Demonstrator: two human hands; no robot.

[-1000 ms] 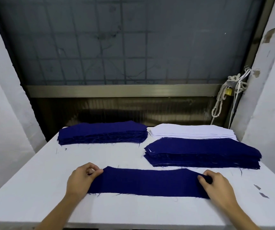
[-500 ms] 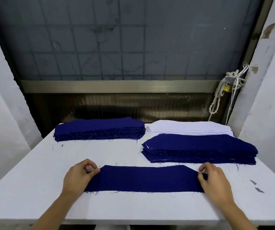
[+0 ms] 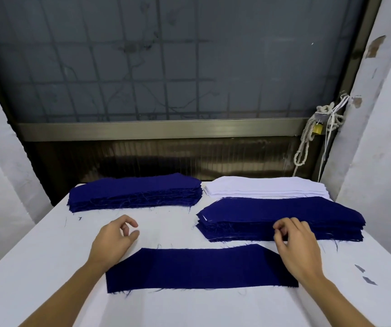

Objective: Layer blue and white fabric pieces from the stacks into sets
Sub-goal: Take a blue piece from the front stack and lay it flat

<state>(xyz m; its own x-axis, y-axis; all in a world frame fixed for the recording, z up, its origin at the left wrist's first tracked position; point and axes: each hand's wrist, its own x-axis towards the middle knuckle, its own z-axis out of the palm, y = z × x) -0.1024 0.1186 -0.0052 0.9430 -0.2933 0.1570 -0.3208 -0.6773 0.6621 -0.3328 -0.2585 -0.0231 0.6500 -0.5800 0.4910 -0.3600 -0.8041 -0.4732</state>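
Observation:
A single dark blue fabric piece (image 3: 199, 267) lies flat on the white table (image 3: 36, 256) near the front edge. My left hand (image 3: 114, 239) hovers past its left end, fingers loosely curled, holding nothing. My right hand (image 3: 296, 246) is above the piece's right end, in front of the right blue stack (image 3: 281, 215), fingers loosely curled and empty. Another blue stack (image 3: 135, 191) sits at the back left. A white fabric stack (image 3: 267, 187) lies at the back right, behind the right blue stack.
Two small grey scraps (image 3: 364, 274) lie near the table's right edge. A knotted rope with a padlock (image 3: 317, 129) hangs on the window frame at the right. White walls close in on both sides of the table.
Both hands have let go of the ends of the single blue piece and lifted forward, away from it. The piece now lies flat on the table.

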